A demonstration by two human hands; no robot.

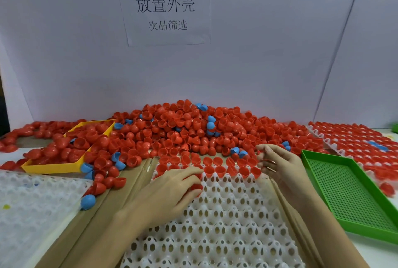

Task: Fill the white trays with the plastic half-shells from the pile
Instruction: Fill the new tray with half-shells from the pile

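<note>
We work at a crowded tabletop (pixel 366 250) against a white wall (pixel 258 63). The pile (pixel 183 130) spans its far side. The white tray (pixel 226 224) lies nearest us, two far rows filled. Our left hand (pixel 172 190) grips a red shell (pixel 197 188); our right hand (pixel 277 163) hovers, fingers loosely curled. A green tray (pixel 349 194) borders the right.

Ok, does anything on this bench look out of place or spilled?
Yes. Blue half-shells are scattered through the mostly red pile. Shells have spilled off it: one blue shell lies on the cardboard, and reds overflow the yellow tray.
</note>
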